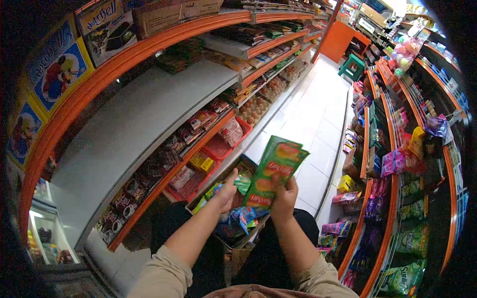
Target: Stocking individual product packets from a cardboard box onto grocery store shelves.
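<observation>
My right hand [286, 197] grips green sachet strips [265, 180] with red and orange print, raised over an open cardboard box [235, 244]. Across from it, my left hand [226, 194] is held over the box's left side with one digit extended; nothing shows in its grasp. Between my knees, the box holds several colourful packets, among them a blue plastic packet [244, 216] and a green-and-white packet [243, 183]. The strips and both hands hide part of its contents.
At left, an orange-edged shelf [175, 175] bears coffee sachets, beside red plastic baskets [212, 147] low down. Egg trays [255, 110] sit farther along. Packed racks [367, 219] line the right. A green plastic stool [351, 67] stands up the white tiled aisle [303, 115].
</observation>
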